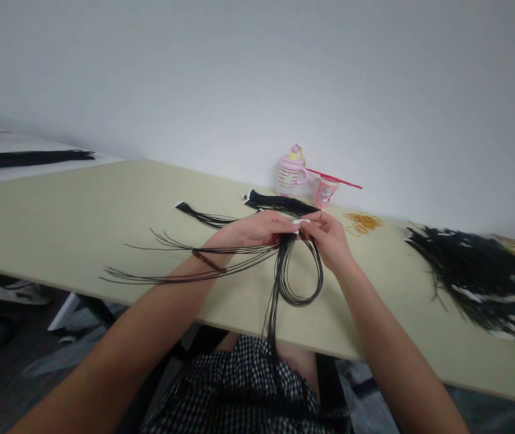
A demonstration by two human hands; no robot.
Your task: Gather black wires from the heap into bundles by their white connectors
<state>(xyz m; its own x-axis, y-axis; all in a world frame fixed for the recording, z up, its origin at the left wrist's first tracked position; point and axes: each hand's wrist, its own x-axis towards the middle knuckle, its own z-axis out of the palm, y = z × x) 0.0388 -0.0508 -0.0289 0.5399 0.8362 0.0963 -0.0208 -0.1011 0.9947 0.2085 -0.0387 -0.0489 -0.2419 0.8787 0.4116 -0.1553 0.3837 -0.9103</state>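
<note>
Head view takes in a pale bench (131, 208), with a pile of black bundles (479, 265) spread near its right end. A long black bundle (22, 160) lies on a white surface at the far left. Next in size is the held bundle of strands (283, 265), up in front of the person near the bench's front edge. Some strands trail left across the left forearm, some hang past the edge toward the lap, and others curl into a loop at the right.

These strands look light, thin and flexible, with enough spring to keep that round loop; they would probably fan out and snag if taken by their loose ends. Their smoothness is hard to judge, though single strands could well slip.

The left hand (260, 229) and right hand (330, 240) meet at the bundle's gathered top, fingers pinched together on a small white piece (301, 222). That gathered spot seems the best hold, since it controls every strand at once. The white piece looks thin, perhaps easily creased; whether it is paper or tape cannot be told.
</note>
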